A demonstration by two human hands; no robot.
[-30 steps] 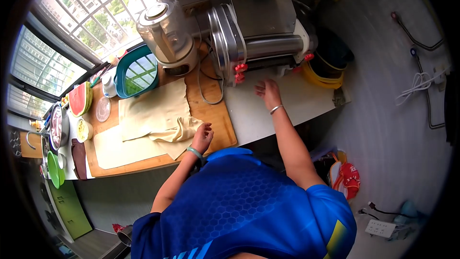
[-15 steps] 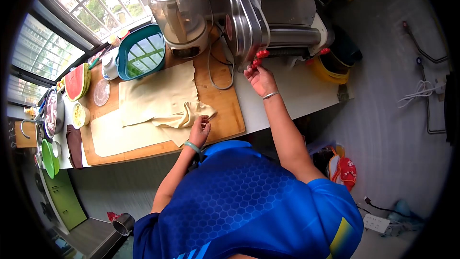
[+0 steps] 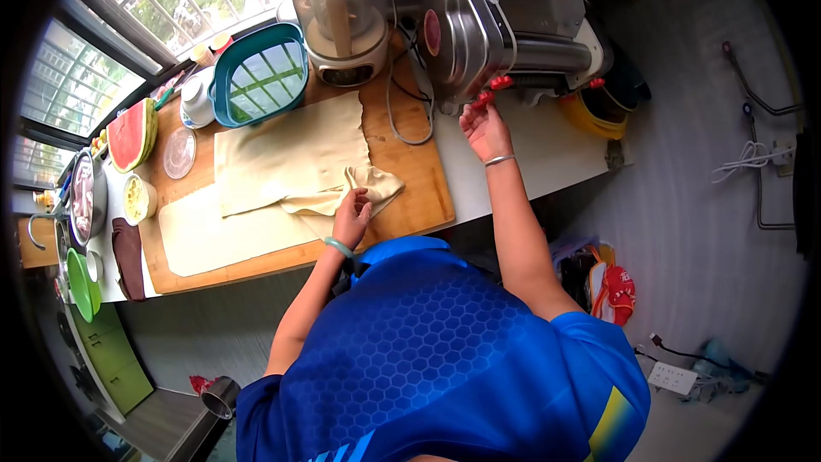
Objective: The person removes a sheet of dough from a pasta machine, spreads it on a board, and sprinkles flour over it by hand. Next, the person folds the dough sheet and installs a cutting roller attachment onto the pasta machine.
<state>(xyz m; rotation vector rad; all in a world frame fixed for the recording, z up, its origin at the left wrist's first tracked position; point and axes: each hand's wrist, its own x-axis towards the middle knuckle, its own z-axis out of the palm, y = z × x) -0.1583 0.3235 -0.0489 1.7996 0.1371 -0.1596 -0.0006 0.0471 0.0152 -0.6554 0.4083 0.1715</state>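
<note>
A pale yellow dough sheet (image 3: 291, 150) lies on the wooden board, its near right corner creased and folded. My left hand (image 3: 351, 217), wearing a green bangle, is at this corner with bent fingers closed on the dough's edge. A second flat dough sheet (image 3: 205, 235) lies partly underneath. At the steel dough roller machine (image 3: 469, 34), my right hand (image 3: 486, 132) reaches up with its fingertips closed on a red knob (image 3: 485, 97) at the machine's lower front. Another red knob (image 3: 501, 82) sits just beside it.
A blender (image 3: 338, 17) and a teal basin (image 3: 259, 77) stand behind the wooden board (image 3: 410, 205). Cut watermelon (image 3: 131, 137), a clear lid (image 3: 180, 152) and a yellow-filled cup (image 3: 138, 198) are to the left. A cable (image 3: 395, 111) loops beside the machine.
The view has shifted slightly, moving the machine right and up in the picture. The dough's bunched corner now lies flatter, with fewer folds around my left hand. My right hand stays at the red knob.
</note>
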